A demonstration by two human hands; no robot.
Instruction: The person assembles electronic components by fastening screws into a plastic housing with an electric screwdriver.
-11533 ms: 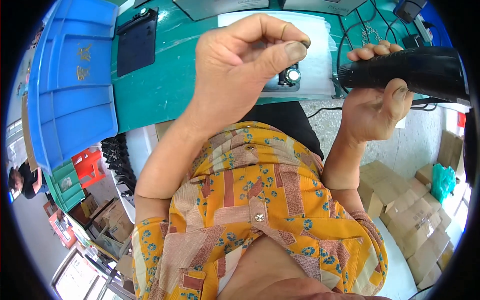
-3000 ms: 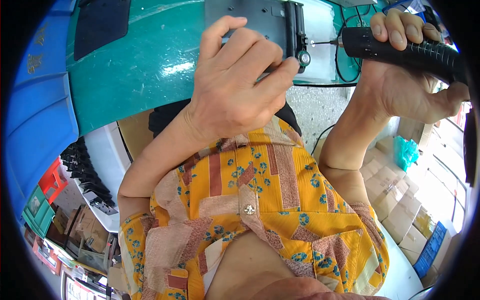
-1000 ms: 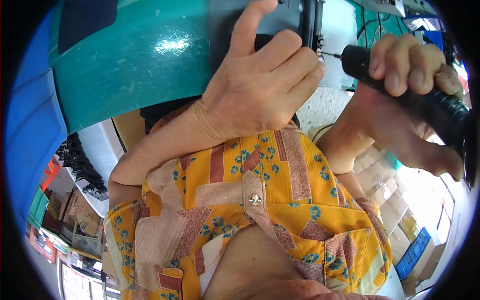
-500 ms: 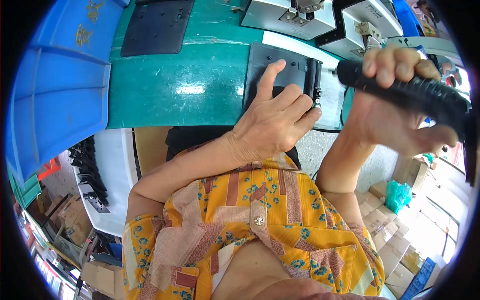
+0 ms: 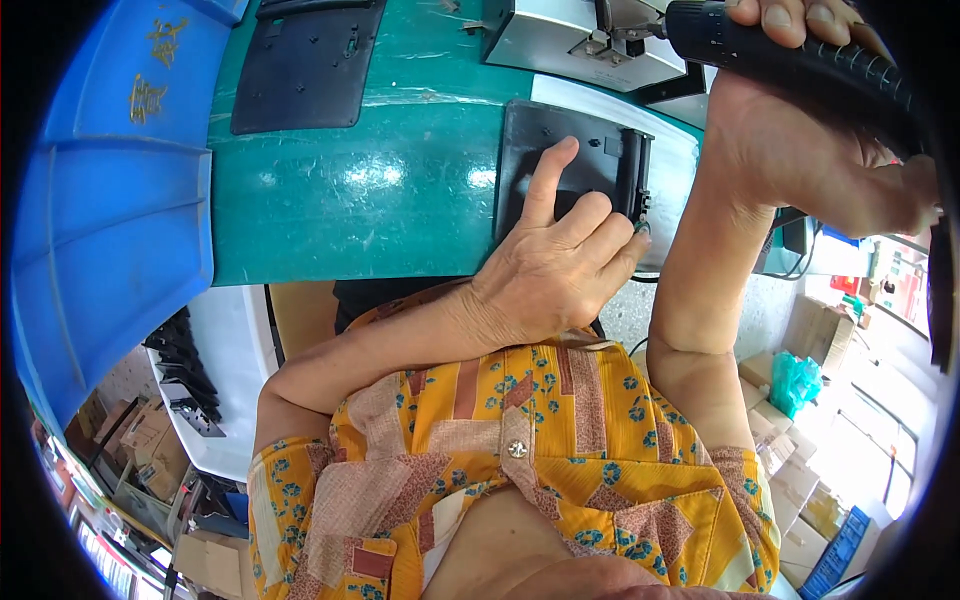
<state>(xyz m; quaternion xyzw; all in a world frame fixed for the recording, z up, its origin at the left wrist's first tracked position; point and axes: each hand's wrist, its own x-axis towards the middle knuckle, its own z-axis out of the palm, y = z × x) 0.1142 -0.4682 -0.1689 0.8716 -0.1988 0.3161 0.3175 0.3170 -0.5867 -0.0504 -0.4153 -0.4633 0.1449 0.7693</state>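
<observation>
A black electric screwdriver is gripped in my right hand, fingers wrapped over its body. It lies nearly level, its bit at the metal outlet of a silver box-shaped screw feeder; whether a screw is on the bit I cannot tell. My left hand is on a flat black plastic panel with a ridged bar along its right side. Its index finger points out over the panel. The other fingers curl onto the lower end of that bar, and the thumb is hidden.
Another black panel lies at the far left of the green table. A blue bin stands at the left edge. Below it, a white tray holds several black parts. Cardboard boxes and a green bag are at the lower right.
My right hand has carried the screwdriver up and away from the panel's right side to the feeder outlet. My left hand keeps its place on the panel; the view has shifted slightly.
</observation>
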